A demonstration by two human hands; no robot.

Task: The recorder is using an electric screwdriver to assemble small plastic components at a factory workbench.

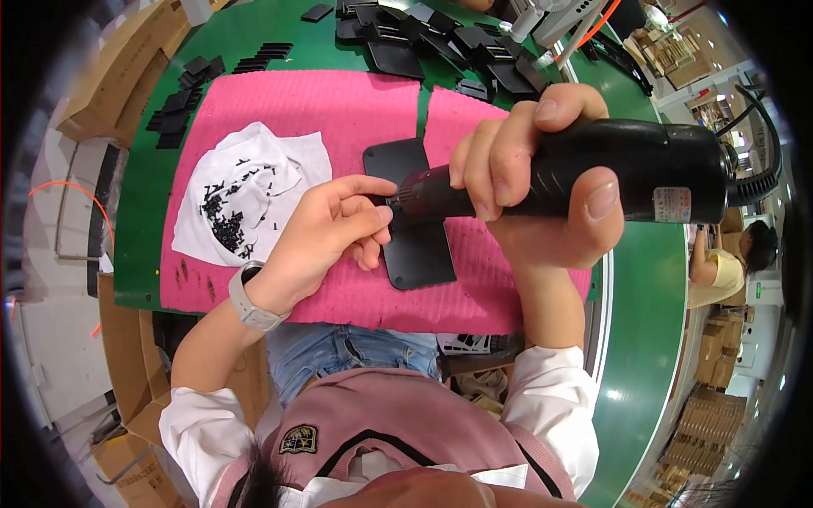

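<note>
My right hand (542, 161) grips a black electric screwdriver (631, 161), held level with its nose pointing left. At that nose, the thumb and index finger of my left hand (330, 224) come together in a pinch; whatever they hold is too small and hidden to make out. Below the screwdriver's nose lies a black plastic part (419, 258), with one flat panel nearer me and another farther off. Its middle is covered by my fingers and the tool. Left of it, a white cloth (296, 161) carries a heap of small black screws (227, 233).
A pink ridged mat (356, 300) covers part of the green table (639, 356). Black plastic pieces (398, 55) are piled at the back, with smaller ones (174, 110) at the far left. A cable (766, 161) runs from the screwdriver. Another person (720, 267) is at right.
</note>
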